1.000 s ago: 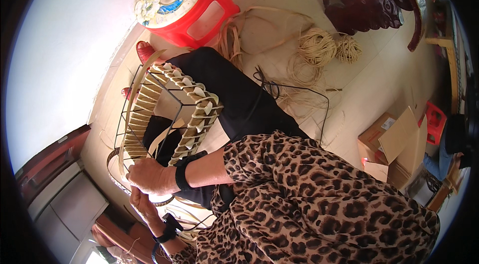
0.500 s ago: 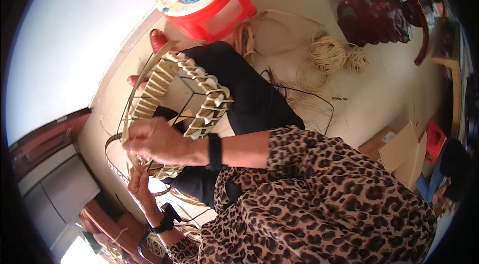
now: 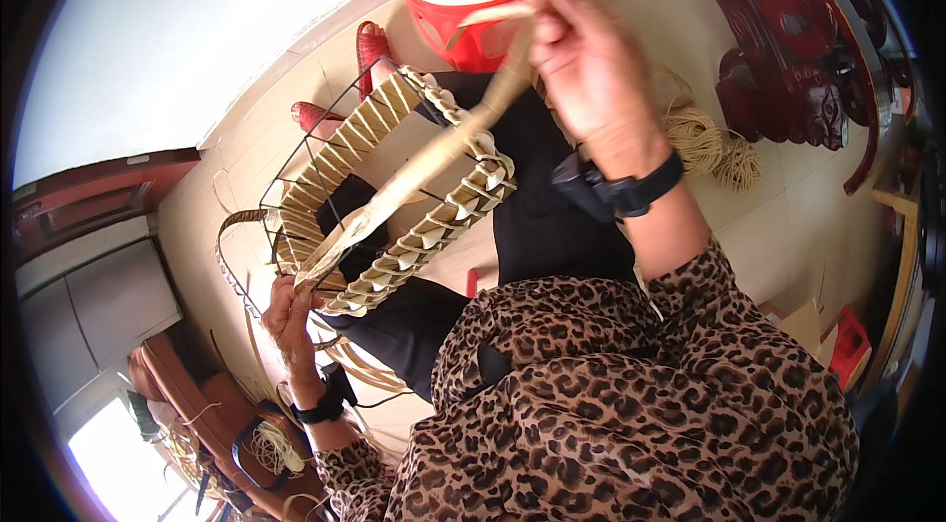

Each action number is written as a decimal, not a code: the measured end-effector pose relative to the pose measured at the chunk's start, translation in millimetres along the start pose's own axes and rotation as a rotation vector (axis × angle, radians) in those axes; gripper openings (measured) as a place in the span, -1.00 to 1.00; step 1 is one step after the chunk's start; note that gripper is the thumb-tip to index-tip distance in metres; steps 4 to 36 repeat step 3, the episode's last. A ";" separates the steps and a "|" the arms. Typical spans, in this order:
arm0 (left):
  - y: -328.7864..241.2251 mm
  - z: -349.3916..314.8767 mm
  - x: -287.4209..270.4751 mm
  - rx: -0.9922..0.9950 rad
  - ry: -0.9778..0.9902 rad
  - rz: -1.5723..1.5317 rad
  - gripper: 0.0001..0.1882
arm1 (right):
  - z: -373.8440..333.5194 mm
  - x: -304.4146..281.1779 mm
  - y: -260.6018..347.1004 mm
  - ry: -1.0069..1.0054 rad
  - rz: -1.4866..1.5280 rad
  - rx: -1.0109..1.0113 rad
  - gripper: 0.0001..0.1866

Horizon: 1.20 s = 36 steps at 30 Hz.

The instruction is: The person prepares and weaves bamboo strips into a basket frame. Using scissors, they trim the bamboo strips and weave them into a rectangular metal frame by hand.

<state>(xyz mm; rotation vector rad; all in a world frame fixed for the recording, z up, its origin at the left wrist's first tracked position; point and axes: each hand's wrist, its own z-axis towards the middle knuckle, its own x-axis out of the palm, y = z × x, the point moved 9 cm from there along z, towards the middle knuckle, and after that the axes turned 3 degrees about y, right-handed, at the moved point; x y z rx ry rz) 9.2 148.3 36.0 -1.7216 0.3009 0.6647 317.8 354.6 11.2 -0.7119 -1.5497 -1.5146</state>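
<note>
A partly woven basket (image 3: 424, 241) with a thin black wire frame lies tilted across my lap. Pale flat strips wrap its sides, and a patterned handle loop (image 3: 246, 218) sticks out at its left. My left hand (image 3: 288, 320) is closed at the basket's near left corner, its fingertips partly hidden. From that corner a long flat pale strip (image 3: 409, 177) runs taut up and right over the basket's opening. My right hand (image 3: 591, 78), raised and slightly blurred, pinches the strip near its far end, whose tail hangs past the fingers.
A red stool (image 3: 443, 24) with a flowered top stands ahead, near my red sandals (image 3: 372, 54). Coiled pale cord bundles (image 3: 698, 142) lie on the floor at right, by carved dark-red furniture (image 3: 778, 78). A brown bench (image 3: 187, 404) holding more strands is at lower left.
My right hand has swung from beside my left hand up and to the right, drawing the strip out across the basket. The left hand stays at the near corner; the view has shifted.
</note>
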 end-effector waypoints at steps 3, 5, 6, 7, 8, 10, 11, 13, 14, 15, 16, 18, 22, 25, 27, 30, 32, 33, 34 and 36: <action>2.6 -5.0 -3.0 -0.015 -0.024 -0.007 -0.81 | 4.6 -28.8 25.2 -0.138 -0.193 -0.097 -0.87; 2.6 -5.0 -3.0 -0.015 -0.024 -0.007 -0.81 | 4.6 -28.8 25.2 -0.138 -0.193 -0.097 -0.87; 2.6 -5.0 -3.0 -0.015 -0.024 -0.007 -0.81 | 4.6 -28.8 25.2 -0.138 -0.193 -0.097 -0.87; 2.6 -5.0 -3.0 -0.015 -0.024 -0.007 -0.81 | 4.6 -28.8 25.2 -0.138 -0.193 -0.097 -0.87; 2.6 -5.0 -3.0 -0.015 -0.024 -0.007 -0.81 | 4.6 -28.8 25.2 -0.138 -0.193 -0.097 -0.87; 2.6 -5.0 -3.0 -0.015 -0.024 -0.007 -0.81 | 4.6 -28.8 25.2 -0.138 -0.193 -0.097 -0.87; 2.6 -5.0 -3.0 -0.015 -0.024 -0.007 -0.81 | 4.6 -28.8 25.2 -0.138 -0.193 -0.097 -0.87; 2.6 -5.0 -3.0 -0.015 -0.024 -0.007 -0.81 | 4.6 -28.8 25.2 -0.138 -0.193 -0.097 -0.87; 2.6 -5.0 -3.0 -0.015 -0.024 -0.007 -0.81 | 4.6 -28.8 25.2 -0.138 -0.193 -0.097 -0.87; 2.6 -5.0 -3.0 -0.015 -0.024 -0.007 -0.81 | 4.6 -28.8 25.2 -0.138 -0.193 -0.097 -0.87; 2.6 -5.0 -3.0 -0.015 -0.024 -0.007 -0.81 | 4.6 -28.8 25.2 -0.138 -0.193 -0.097 -0.87; 2.6 -5.0 -3.0 -0.015 -0.024 -0.007 -0.81 | 4.6 -28.8 25.2 -0.138 -0.193 -0.097 -0.87; 2.6 -5.0 -3.0 -0.015 -0.024 -0.007 -0.81 | 4.6 -28.8 25.2 -0.138 -0.193 -0.097 -0.87; 2.6 -5.0 -3.0 -0.015 -0.024 -0.007 -0.81 | 4.6 -28.8 25.2 -0.138 -0.193 -0.097 -0.87; 2.6 -5.0 -3.0 -0.015 -0.024 -0.007 -0.81 | 4.6 -28.8 25.2 -0.138 -0.193 -0.097 -0.87; 2.6 -5.0 -3.0 -0.015 -0.024 -0.007 -0.81 | 4.6 -28.8 25.2 -0.138 -0.193 -0.097 -0.87; 2.6 -5.0 -3.0 -0.015 -0.024 -0.007 -0.81 | 4.6 -28.8 25.2 -0.138 -0.193 -0.097 -0.87; 2.6 -5.0 -3.0 -0.015 -0.024 -0.007 -0.81 | 4.6 -28.8 25.2 -0.138 -0.193 -0.097 -0.87; 2.6 -5.0 -3.0 -0.015 -0.024 -0.007 -0.81 | 4.6 -28.8 25.2 -0.138 -0.193 -0.097 -0.87; 2.6 -5.0 -3.0 -0.015 -0.024 -0.007 -0.81 | 4.6 -28.8 25.2 -0.138 -0.193 -0.097 -0.87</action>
